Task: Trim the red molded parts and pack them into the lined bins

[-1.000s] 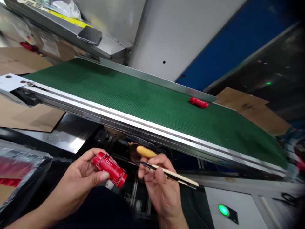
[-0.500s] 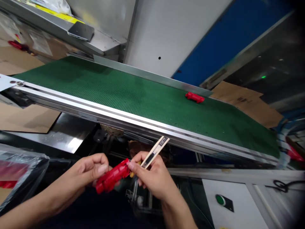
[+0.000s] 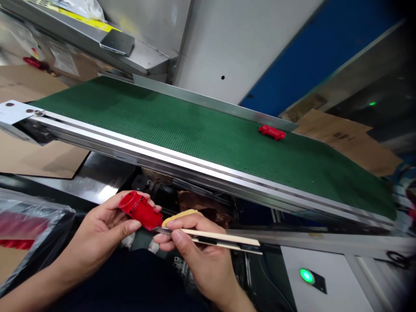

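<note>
My left hand (image 3: 97, 232) is closed round a red plastic part (image 3: 140, 210), holding it below the near rail of the conveyor. My right hand (image 3: 198, 253) pinches a thin cream-handled utility knife (image 3: 214, 237), its blade tip touching the lower end of the red part. The right index finger wears a yellow finger cot (image 3: 178, 215). A second red part (image 3: 272, 132) lies on the green conveyor belt (image 3: 182, 130) at its far right edge.
A clear plastic bag with more red parts (image 3: 22, 229) sits at the lower left. Cardboard sheets (image 3: 347, 138) lie right and left of the belt. A green lit button (image 3: 306, 275) glows on the white panel below. A dark phone (image 3: 117, 42) rests on the metal shelf above.
The right hand has swung the knife from pointing up to lying level, blade tip against the red part. The left hand has raised and turned the part.
</note>
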A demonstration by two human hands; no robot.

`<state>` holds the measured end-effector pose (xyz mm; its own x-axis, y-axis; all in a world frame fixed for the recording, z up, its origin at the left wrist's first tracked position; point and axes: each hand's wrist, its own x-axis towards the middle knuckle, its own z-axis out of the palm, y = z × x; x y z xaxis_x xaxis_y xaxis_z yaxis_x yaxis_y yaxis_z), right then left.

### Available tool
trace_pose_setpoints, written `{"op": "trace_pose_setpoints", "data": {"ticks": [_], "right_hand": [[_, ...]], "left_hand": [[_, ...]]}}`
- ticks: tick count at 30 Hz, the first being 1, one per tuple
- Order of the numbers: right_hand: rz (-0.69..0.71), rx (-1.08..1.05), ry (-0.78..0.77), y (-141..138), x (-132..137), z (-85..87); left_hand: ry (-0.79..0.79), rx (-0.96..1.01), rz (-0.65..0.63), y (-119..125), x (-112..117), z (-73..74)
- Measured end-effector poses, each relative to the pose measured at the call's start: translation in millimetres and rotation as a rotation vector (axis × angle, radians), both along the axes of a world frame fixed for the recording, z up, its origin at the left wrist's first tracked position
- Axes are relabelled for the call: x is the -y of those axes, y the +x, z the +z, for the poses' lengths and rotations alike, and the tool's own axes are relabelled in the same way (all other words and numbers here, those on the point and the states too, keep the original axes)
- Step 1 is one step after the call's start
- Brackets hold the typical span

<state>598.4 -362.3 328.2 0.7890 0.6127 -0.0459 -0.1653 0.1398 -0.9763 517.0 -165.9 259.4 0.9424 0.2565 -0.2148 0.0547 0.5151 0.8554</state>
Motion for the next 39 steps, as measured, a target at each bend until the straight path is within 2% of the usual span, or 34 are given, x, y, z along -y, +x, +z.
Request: {"op": "trace_pose_setpoints", "data": {"ticks": [6, 16, 23, 31, 39], "right_hand": [[-0.040, -0.004, 0.011, -6, -4, -7.3], [-0.025, -0.029, -0.011, -7, -5, -6.7], [-0.005, -0.041, -0.033, -7, -5, -6.0], [0.037, 0.009, -0.086, -1, -3, -1.3], [0.066, 0.057, -0.153, 3, 1, 2.5]], "left_hand": [[0.133, -0.017, 0.014, -3, 2, 1.6], [0.177, 0.005, 0.017, -3, 4, 6.7], [0.167, -0.022, 0.019, -4, 4, 2.8], [0.176, -0.095, 0.041, -3, 9, 23.8], [0.164, -0.093, 0.042, -2, 10, 24.4]]}}
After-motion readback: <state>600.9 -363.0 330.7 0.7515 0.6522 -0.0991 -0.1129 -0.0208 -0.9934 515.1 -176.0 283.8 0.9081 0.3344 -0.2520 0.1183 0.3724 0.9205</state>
